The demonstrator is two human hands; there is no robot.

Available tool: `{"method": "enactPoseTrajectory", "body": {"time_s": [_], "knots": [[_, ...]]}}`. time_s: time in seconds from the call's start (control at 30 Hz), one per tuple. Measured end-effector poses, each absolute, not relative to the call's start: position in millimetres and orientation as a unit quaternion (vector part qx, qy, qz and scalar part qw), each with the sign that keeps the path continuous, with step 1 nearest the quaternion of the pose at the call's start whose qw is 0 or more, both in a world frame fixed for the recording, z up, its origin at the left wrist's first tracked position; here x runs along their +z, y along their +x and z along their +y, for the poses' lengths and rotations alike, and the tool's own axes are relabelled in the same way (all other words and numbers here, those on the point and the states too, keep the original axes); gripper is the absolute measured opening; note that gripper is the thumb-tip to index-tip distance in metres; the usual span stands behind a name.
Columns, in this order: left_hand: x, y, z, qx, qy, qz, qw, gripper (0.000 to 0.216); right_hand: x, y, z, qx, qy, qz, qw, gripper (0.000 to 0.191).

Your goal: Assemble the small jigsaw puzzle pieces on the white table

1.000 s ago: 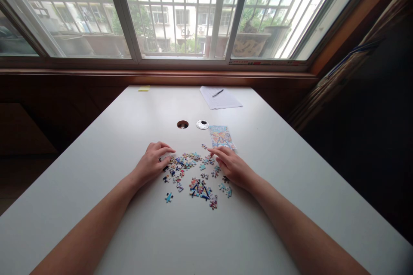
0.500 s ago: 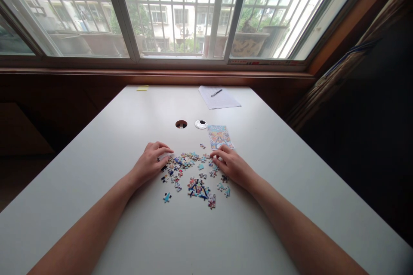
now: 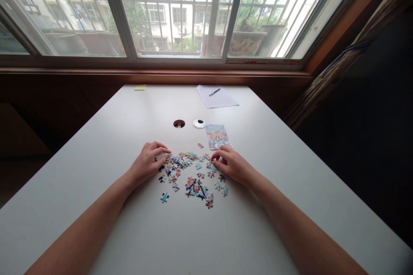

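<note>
Joined puzzle section (image 3: 196, 188): on the desk (image 3: 193, 236), near the middle, between the forearms and on the near side of both hands; about as deep as it is wide, so no clear long axis
Pinkish clump (image 3: 209, 200): at the section's near right corner; whether interlocked or only close, I cannot tell
Loose pieces (image 3: 182, 161): an arc on the far side of the section, thickest toward the left hand
Blue piece (image 3: 164, 197): apart, left of the section
Right hand (image 3: 232, 164): the nearer one to the section, which lies left and near of its fingertips; fingers bent, thumb and index close together at the arc's right end; whether they pinch a piece, I cannot tell
Left hand (image 3: 147, 162): fingers loosely spread and curved, thumb apart from them, at the arc's left edge; no held piece shows
Picture sheet (image 3: 218, 136): flat, just beyond the right hand
Round hole (image 3: 179, 124) and silvery disc (image 3: 199, 123): side by side, far of the pieces
Far edge: paper (image 3: 219, 99) with a pen (image 3: 214, 92) on it, right; yellow note (image 3: 140, 87), left
</note>
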State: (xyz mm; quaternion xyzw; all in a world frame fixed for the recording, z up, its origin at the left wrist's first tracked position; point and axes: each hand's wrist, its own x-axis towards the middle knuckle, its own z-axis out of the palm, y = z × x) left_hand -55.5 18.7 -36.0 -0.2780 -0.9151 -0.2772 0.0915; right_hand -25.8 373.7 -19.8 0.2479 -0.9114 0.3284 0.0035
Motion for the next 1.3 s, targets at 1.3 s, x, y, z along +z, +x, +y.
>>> {"method": "enactPoseTrajectory", "body": {"time_s": [1.3], "knots": [[-36.1,-54.9,19.2,-0.265,-0.298,-0.911,0.105,0.022,-19.6,-27.8,375.9,0.350,0.286,-0.892,-0.005,0.014]]}}
